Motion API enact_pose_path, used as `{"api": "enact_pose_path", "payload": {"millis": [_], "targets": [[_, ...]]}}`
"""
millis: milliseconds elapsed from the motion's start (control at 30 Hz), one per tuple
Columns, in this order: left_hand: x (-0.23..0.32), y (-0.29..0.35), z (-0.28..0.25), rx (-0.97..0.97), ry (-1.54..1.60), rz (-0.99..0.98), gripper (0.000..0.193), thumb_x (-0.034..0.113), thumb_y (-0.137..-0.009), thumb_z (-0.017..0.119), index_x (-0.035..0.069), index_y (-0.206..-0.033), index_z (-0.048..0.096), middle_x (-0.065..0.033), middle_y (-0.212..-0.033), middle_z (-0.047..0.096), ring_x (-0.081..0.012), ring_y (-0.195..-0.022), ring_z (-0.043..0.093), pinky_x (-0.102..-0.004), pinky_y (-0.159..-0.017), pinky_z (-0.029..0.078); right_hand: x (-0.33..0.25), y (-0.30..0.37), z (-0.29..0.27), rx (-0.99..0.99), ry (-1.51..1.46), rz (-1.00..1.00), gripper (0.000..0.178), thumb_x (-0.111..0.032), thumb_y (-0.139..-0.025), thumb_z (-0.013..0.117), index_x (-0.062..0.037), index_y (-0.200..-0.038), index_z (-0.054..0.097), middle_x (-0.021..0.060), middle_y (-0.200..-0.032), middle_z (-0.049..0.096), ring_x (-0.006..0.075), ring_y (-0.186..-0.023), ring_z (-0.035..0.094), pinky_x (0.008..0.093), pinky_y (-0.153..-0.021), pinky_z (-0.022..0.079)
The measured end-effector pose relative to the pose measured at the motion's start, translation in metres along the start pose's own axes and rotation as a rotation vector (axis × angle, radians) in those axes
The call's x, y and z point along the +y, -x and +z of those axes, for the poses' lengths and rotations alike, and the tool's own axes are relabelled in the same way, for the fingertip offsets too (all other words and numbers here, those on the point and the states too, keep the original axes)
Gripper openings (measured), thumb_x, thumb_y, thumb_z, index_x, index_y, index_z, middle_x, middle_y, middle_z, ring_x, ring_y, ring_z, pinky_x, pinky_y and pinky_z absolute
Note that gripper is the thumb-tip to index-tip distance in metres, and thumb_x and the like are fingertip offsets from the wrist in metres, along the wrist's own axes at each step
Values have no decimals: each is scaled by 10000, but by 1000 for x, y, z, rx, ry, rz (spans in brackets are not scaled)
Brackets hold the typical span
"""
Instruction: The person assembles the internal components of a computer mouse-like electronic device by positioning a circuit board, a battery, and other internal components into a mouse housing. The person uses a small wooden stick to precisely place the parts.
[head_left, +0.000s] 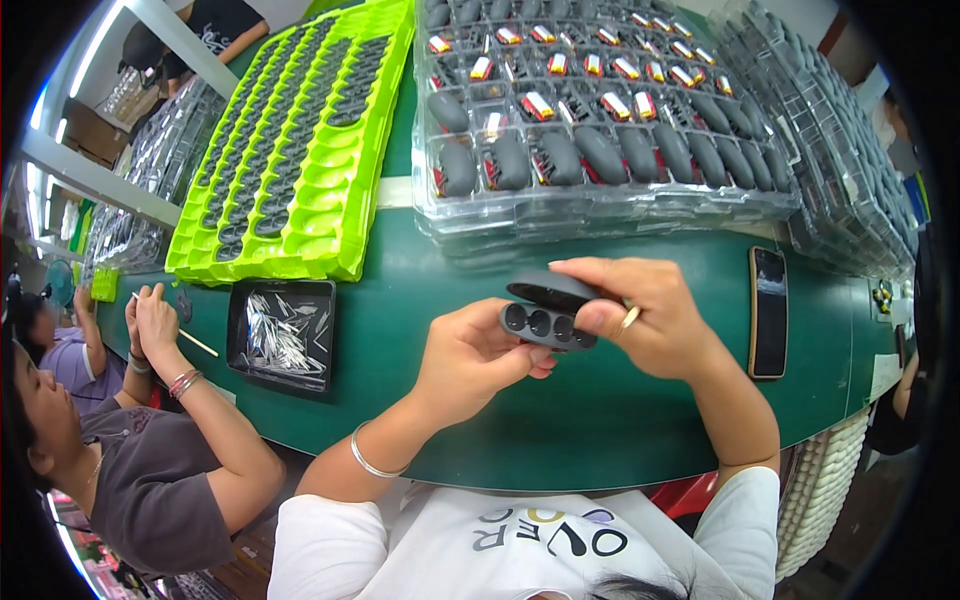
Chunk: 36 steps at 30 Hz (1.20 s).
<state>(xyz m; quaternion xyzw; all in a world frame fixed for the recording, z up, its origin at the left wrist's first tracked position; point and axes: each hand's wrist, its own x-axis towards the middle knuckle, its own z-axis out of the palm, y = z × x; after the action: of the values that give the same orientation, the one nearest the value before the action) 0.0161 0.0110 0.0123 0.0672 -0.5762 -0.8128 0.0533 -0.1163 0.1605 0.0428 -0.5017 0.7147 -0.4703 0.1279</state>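
Note:
Both my hands hold a dark grey oval plastic casing just above the green table. The casing shows a row of round holes along its near face, with a curved shell half sitting on top. My left hand grips it from below and the left. My right hand, with a ring on one finger, pinches it from the right and over the top.
Clear blister trays of grey shells and red-and-yellow parts lie beyond my hands, with more stacked at the right. A bright green tray lies left. A black tray of small metal pieces, a phone, and a person at left are nearby.

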Motion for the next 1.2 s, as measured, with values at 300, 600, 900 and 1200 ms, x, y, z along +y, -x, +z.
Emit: {"api": "enact_pose_path", "payload": {"millis": [300,600,900,1200], "targets": [[-7,-1,-6,16,-22,-73,209,24,-808,588,-44,-1000,542,-109,-861,624,-144,-738,610,-262,-645,521,-18,0,1,-94,231,-1,357,-212,-702,692,-48,-1008,611,139,-865,640,288,-761,626,337,-654,491],[-5,1,6,68,-245,-59,217,118,-806,628,13,-989,577,-72,-777,631,-127,-670,604,-247,-589,501,-20,-25,-18,-3,269,152,407,-151,-683,649,-29,-1060,557,139,-898,632,204,-815,629,293,-718,498],[107,17,71,-410,-609,1343,290,85,-777,526,-32,-1040,495,-96,-800,518,-201,-632,515,-298,-514,445,13,-158,-18,116,684,276,430,-323,-687,554,-72,-1036,566,167,-884,631,300,-840,610,383,-744,457],[91,41,89,40,-478,1576,310,115,-799,477,51,-1102,454,-76,-787,514,-204,-635,517,-292,-509,447,29,-196,27,-63,996,206,399,-407,-776,527,-58,-969,530,179,-946,626,331,-894,603,463,-742,445]]}}
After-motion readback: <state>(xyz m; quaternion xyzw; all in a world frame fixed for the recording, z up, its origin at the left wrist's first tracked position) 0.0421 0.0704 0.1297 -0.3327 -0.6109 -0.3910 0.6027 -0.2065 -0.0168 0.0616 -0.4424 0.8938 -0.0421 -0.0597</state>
